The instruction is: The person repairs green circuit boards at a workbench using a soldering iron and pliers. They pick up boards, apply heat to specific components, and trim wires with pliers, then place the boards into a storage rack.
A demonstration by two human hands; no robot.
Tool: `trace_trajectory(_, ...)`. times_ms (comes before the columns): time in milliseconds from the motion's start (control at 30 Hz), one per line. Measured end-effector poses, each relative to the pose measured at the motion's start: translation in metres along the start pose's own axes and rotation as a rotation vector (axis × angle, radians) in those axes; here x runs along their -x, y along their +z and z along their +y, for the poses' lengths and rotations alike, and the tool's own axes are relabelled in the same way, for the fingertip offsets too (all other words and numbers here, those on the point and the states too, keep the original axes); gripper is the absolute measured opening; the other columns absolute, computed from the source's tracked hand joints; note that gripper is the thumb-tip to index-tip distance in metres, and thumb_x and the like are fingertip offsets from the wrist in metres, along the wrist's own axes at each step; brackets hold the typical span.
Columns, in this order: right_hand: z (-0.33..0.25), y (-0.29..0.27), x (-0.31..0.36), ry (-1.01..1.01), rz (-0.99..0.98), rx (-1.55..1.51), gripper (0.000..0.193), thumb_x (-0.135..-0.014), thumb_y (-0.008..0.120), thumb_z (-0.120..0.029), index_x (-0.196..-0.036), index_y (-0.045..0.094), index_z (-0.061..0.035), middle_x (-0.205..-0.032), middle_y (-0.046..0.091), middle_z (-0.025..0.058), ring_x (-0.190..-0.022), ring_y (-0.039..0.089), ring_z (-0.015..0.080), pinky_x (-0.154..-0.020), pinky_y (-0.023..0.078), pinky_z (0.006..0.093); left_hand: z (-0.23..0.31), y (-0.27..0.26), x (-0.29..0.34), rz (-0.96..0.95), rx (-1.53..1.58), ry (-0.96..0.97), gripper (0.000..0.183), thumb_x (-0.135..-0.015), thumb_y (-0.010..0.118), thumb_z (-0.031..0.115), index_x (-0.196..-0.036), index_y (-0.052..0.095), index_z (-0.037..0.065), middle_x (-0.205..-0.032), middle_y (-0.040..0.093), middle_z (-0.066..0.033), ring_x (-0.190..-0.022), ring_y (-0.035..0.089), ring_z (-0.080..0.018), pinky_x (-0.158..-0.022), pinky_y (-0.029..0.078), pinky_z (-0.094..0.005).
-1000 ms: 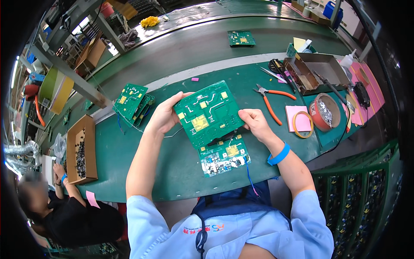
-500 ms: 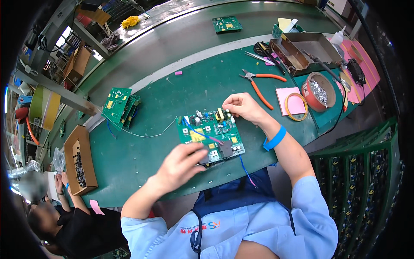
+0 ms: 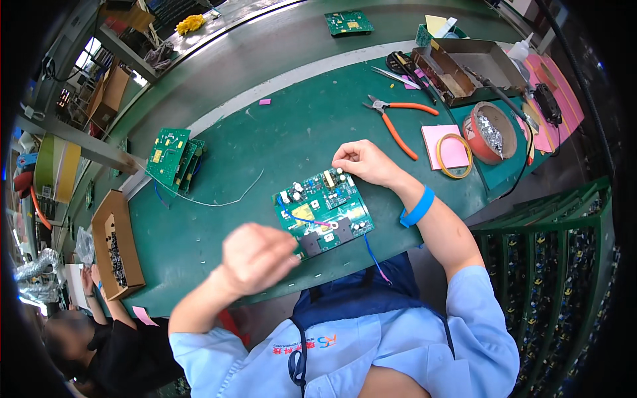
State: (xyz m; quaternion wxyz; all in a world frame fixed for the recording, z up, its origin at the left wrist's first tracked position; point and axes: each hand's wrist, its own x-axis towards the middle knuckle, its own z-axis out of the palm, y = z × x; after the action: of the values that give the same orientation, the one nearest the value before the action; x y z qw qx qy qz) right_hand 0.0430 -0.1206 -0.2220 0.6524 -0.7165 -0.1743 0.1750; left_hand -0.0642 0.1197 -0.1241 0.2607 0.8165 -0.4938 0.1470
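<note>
A green circuit board (image 3: 323, 209) with capacitors, dark blocks and a yellow patch lies component side up on the green bench mat. Blue wires with pinkish ends run over its face and off its near edge. Thumb and fingers of my right hand (image 3: 365, 162) are pinched at its far right corner; the fingertips partly hide what they grip. My left hand (image 3: 257, 257) is just left of the board's near corner, apart from it, with fingers curled and smeared by motion. A thin length of solder wire (image 3: 229, 203) curves across the mat beyond the left hand.
Stacked circuit boards (image 3: 171, 159) stand to the left, near a carton of small black parts (image 3: 116, 249). Orange-handled cutters (image 3: 398, 126), a pink pad (image 3: 441, 147), a yellow tape ring (image 3: 454, 156) and a red bowl (image 3: 481, 136) lie right. A co-worker (image 3: 113, 345) sits lower left.
My left hand has drawn back left and toward me, off the board's near left corner. My right hand stays at the far right corner. The view has shifted slightly.
</note>
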Motion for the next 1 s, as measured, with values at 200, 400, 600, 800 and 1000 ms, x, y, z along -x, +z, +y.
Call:
trace_trajectory(200, 0.000, 0.001, -0.001, -0.119, 0.077, 0.122, 0.015, -0.072, 0.059, -0.014, -0.071, 0.057, 0.0006, -0.061, 0.056, 0.0023, -0.056, 0.051, 0.0060, -0.049, 0.042, 0.0202, -0.134, 0.012, -0.130, 0.044, 0.118, -0.485, 0.020, -0.076, 0.055, 0.016, -0.087, 0.057, 0.000, -0.077, 0.059, -0.0088, -0.067, 0.055, -0.0126, -0.061, 0.044, -0.0259)
trace_trajectory(400, -0.005, -0.003, -0.006, 0.073, 0.228, -0.202, 0.016, -0.075, 0.056, -0.016, -0.071, 0.055, -0.0001, -0.056, 0.054, 0.0023, -0.048, 0.049, 0.0060, -0.039, 0.040, 0.0211, -0.288, 0.112, -0.251, 0.117, 0.503, -1.051, 0.024, -0.077, 0.050, 0.016, -0.092, 0.055, -0.002, -0.076, 0.057, -0.0101, -0.066, 0.056, -0.0167, -0.051, 0.047, -0.0298)
trace_trajectory(600, -0.005, -0.001, 0.000, 0.002, 0.264, 0.016, 0.016, -0.073, 0.056, -0.014, -0.073, 0.055, 0.0014, -0.060, 0.058, 0.0118, -0.055, 0.057, 0.0204, -0.052, 0.043, 0.0306, -0.343, 0.191, -0.311, 0.511, 1.176, -1.224, 0.029, -0.084, 0.034, 0.008, -0.107, 0.035, -0.010, -0.102, 0.046, -0.0295, -0.090, 0.052, -0.0385, -0.067, 0.049, -0.0454)
trace_trajectory(800, -0.007, 0.000, 0.004, -0.012, 0.246, 0.082, 0.012, -0.073, 0.056, -0.012, -0.074, 0.054, 0.0002, -0.059, 0.056, 0.0105, -0.052, 0.055, 0.0187, -0.050, 0.043, 0.0292, -0.356, 0.210, -0.330, 0.695, 1.414, -1.185, 0.037, -0.084, 0.026, -0.001, -0.120, 0.021, -0.008, -0.114, 0.034, -0.0308, -0.101, 0.043, -0.0427, -0.080, 0.042, -0.0519)
trace_trajectory(1000, -0.005, 0.001, 0.004, -0.047, 0.254, 0.132, 0.012, -0.073, 0.057, -0.012, -0.075, 0.054, -0.0010, -0.058, 0.056, 0.0087, -0.050, 0.054, 0.0162, -0.048, 0.043, 0.0270, -0.365, 0.215, -0.333, 0.913, 1.448, -1.162, 0.037, -0.084, 0.030, -0.001, -0.121, 0.027, 0.001, -0.107, 0.041, -0.0207, -0.098, 0.046, -0.0408, -0.082, 0.040, -0.0517)
